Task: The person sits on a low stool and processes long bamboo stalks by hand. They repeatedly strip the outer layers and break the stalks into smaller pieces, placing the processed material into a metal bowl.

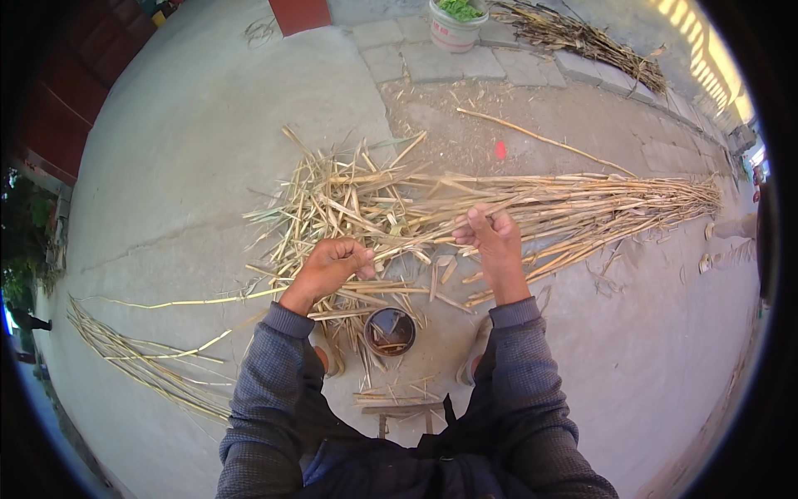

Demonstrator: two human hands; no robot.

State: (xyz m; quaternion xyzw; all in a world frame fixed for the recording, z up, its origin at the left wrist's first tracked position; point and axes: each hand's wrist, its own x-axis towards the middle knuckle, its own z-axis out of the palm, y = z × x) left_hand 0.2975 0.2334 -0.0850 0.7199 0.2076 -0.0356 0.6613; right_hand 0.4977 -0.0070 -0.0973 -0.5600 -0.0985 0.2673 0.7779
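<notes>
Both my hands are raised over a heap of dry, straw-coloured stalks (341,204). A pale stalk (416,244) runs between them. My left hand (332,268) is closed, thumb and fingertips pinched at the stalk's left end. My right hand (496,247) has its fingers curled round the stalk's other end, with the thumb raised. Below and between the hands, a round dark container (390,332) stands on the ground between my feet, with dark liquid and short stalk pieces in it. Cut pieces (445,270) lie scattered just beyond it.
A long bundle of stalks (615,195) stretches to the right, with a single stalk (540,140) beyond it. Thinner stalks (158,374) fan out at the left. A white bucket of greens (456,32) and a brushwood pile (582,41) stand far off. A person's legs (731,241) show at the right.
</notes>
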